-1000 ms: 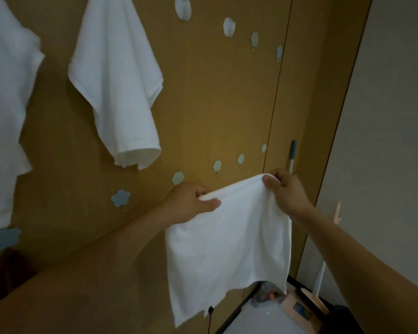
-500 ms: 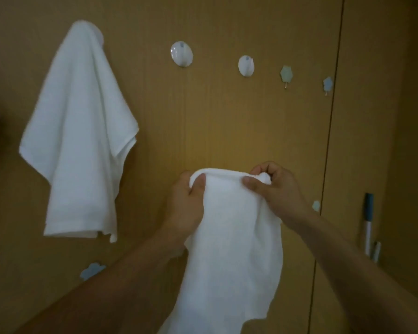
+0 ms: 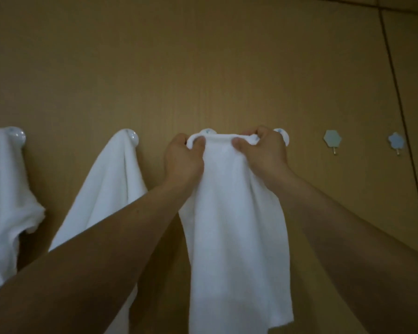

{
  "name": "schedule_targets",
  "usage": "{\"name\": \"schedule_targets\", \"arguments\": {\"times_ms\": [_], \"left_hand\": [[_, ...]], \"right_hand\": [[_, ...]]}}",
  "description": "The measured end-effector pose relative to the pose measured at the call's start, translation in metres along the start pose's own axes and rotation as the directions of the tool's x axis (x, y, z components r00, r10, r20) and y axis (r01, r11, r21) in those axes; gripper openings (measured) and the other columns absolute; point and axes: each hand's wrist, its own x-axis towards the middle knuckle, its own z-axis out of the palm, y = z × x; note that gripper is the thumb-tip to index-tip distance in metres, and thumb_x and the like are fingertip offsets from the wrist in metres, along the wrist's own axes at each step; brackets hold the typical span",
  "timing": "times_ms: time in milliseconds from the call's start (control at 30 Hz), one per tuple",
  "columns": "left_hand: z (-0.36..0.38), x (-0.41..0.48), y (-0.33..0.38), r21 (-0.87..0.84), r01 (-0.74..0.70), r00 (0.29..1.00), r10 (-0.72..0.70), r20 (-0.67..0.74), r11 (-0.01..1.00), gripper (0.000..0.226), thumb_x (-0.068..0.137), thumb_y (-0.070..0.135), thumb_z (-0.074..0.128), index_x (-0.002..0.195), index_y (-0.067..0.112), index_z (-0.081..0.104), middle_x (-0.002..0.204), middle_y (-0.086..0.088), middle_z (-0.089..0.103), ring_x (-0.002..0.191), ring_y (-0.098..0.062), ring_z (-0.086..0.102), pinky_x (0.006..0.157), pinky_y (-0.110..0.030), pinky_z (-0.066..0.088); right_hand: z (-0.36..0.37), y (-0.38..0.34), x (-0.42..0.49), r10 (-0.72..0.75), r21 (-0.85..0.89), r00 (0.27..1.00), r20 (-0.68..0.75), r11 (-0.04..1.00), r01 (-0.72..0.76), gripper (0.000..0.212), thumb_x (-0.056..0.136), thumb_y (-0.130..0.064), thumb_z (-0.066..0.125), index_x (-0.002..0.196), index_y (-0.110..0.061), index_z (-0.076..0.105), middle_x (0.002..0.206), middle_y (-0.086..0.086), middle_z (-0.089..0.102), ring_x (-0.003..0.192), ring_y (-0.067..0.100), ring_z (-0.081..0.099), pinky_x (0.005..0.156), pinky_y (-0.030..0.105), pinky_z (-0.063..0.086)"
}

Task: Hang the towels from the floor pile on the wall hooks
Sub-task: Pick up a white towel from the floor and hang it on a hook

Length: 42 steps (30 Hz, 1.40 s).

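Note:
A white towel point(image 3: 232, 225) hangs down between my hands, its top edge bunched against the wall at a round white hook point(image 3: 208, 131). My left hand point(image 3: 182, 160) grips the top edge on the left, thumb on the front. On the right, my right hand point(image 3: 263, 153) pinches the same edge, partly covering another round hook point(image 3: 281, 135). Two more white towels hang to the left: one point(image 3: 101, 196) on a round hook point(image 3: 132, 136) and one point(image 3: 5, 201) on a round hook point(image 3: 16, 136) at the far left.
The wall point(image 3: 203, 68) is tan wood panelling with a dark vertical seam point(image 3: 401, 92) at the right. Two small pale blue hooks stand bare to the right, a hexagonal one point(image 3: 332, 141) and a flower-shaped one point(image 3: 395, 141).
Both hands have lifted the towel from waist height up to the hook row and drawn closer together. The view has tilted upward, so the hooks now sit at hand level.

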Motion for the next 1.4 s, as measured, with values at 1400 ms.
{"name": "schedule_targets", "arguments": {"times_ms": [1400], "left_hand": [[-0.005,0.015,0.011,0.295,-0.062,0.947,-0.037,0.319,0.953,0.020,0.088,0.025,0.052,0.072,0.012,0.053,0.069,0.000,0.053,0.060,-0.011,0.048,0.052,-0.024,0.032]], "right_hand": [[0.038,-0.004,-0.002,0.160,-0.055,0.928,0.335,0.987,-0.150,0.025,0.086,-0.041,0.056,0.078,-0.018,0.061,0.077,-0.003,0.065,0.073,0.015,0.063,0.060,0.028,0.046]]}}
